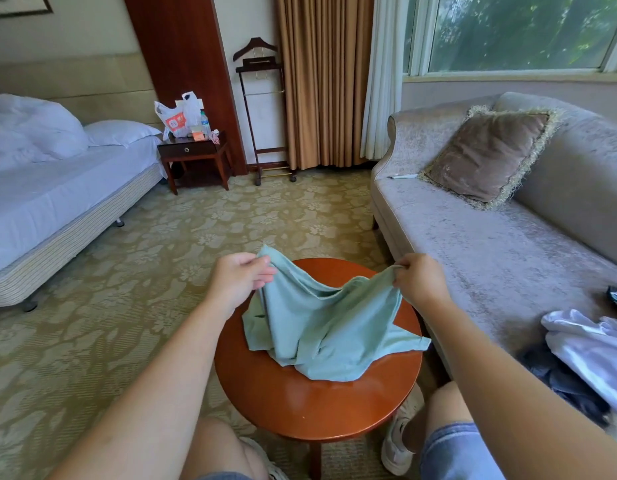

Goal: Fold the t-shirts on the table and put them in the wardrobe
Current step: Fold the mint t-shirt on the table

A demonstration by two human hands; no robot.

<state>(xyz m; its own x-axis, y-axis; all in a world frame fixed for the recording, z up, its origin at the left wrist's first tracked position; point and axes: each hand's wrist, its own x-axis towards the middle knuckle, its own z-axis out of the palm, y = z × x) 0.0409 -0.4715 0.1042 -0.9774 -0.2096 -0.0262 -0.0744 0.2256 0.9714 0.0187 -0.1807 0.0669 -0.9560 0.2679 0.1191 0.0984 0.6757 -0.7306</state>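
Head view: holding a pale green t-shirt [321,334] up by its top edge over a round wooden table [300,407]. Pinching the far left corner of the cloth with the left hand [238,277], thumb and fingers closed on the fabric. Gripping the right end with the right hand [419,278], fingers curled round a bunched fold. Both hands raised just above the table and apart, with the cloth sagging between them. Lower part of the shirt crumpled on the table top, one flap reaching past the right rim. Seated at the near side of the table, with bare knees and denim shorts at the bottom edge and a white shoe [400,438] beside the table leg. To the right: grey sofa [490,258] with a fringed brown cushion [487,155], plus a white garment [591,344] and dark clothes [563,382] heaped at its near end. To the left, across patterned carpet [161,237]: bed [58,195] with white linen, then a dark nightstand [193,150] carrying a plastic bag [177,116] and a bottle [205,123]. Behind: wooden valet stand [262,109] just beside tan curtains [324,77], and a window [521,29] above the sofa.
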